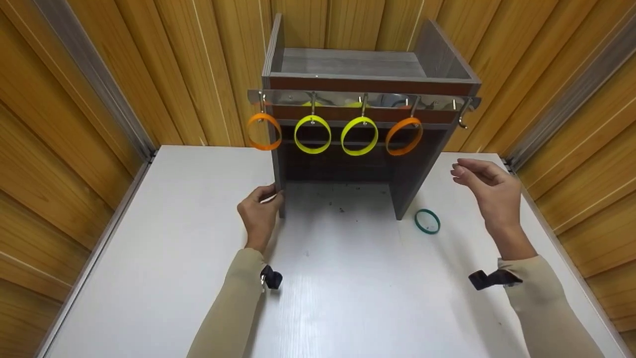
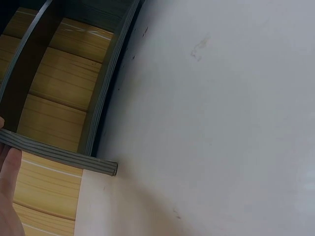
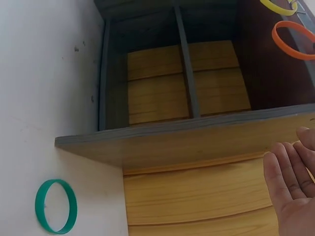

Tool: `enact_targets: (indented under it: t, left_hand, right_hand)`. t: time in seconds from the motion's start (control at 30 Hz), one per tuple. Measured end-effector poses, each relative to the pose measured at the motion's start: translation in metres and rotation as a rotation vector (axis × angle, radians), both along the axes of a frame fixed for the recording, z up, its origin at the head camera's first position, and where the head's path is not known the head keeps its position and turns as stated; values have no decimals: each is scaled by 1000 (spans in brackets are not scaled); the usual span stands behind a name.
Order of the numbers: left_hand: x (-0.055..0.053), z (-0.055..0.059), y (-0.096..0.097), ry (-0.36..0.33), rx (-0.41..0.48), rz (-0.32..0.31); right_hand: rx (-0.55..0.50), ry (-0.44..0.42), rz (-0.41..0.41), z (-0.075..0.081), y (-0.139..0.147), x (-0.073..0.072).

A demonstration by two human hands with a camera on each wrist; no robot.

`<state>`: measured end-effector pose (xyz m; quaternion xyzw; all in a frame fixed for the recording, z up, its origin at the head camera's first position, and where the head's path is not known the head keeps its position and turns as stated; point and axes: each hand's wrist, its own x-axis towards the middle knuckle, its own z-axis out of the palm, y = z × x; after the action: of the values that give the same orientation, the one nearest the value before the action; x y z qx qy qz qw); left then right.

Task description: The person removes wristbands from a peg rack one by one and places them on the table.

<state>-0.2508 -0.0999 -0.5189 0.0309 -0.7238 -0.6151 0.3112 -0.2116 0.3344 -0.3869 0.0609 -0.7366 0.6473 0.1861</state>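
My left hand (image 1: pixel 261 211) pinches the front edge of the left side panel of a grey wooden shelf (image 1: pixel 276 164), low down; in the left wrist view the thumb and fingers sit on either side of the panel. My right hand (image 1: pixel 501 199) is raised to the right of the shelf, fingers loosely bent and holding nothing. A metal hook rail (image 1: pixel 338 99) runs across the shelf's upper front. From it hang an orange ring (image 1: pixel 264 147), a yellow ring (image 1: pixel 312 150), a second yellow ring (image 1: pixel 359 153) and a second orange ring (image 1: pixel 403 152). The rightmost hook (image 1: pixel 463 122) is bare.
A green ring (image 3: pixel 40 209) lies on the white table (image 1: pixel 348 298), just right of the shelf's front corner. Small dark specks dot the table under the shelf. Wood-patterned walls (image 1: pixel 208 64) close in the back and both sides.
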Motion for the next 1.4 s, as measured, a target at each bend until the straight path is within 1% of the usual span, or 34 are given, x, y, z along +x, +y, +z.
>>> enact_targets:
  t: [0.17, 0.33, 0.53, 0.8, 1.0, 1.1, 1.4]
  left_hand:
    - [-1, 0, 1, 9, 6, -1]
    - [-1, 0, 2, -1, -8, 4]
    - [0, -1, 3, -2, -6, 8]
    - [0, 0, 3, -23, -6, 20]
    - [1, 1, 3, -43, 1, 16]
    - [0, 1, 2, -43, 2, 17]
    - [0, 1, 2, -29, 4, 15]
  right_hand:
    - [-25, 39, 16, 8, -9, 1]
    - [-59, 77, 42, 12, -16, 1]
    - [-91, 108, 42, 19, -26, 1]
    - [-79, 112, 54, 23, -37, -1]
    - [-15, 102, 64, 24, -47, -4]
    - [9, 101, 69, 25, -52, -6]
    - [-48, 106, 115, 25, -63, -15]
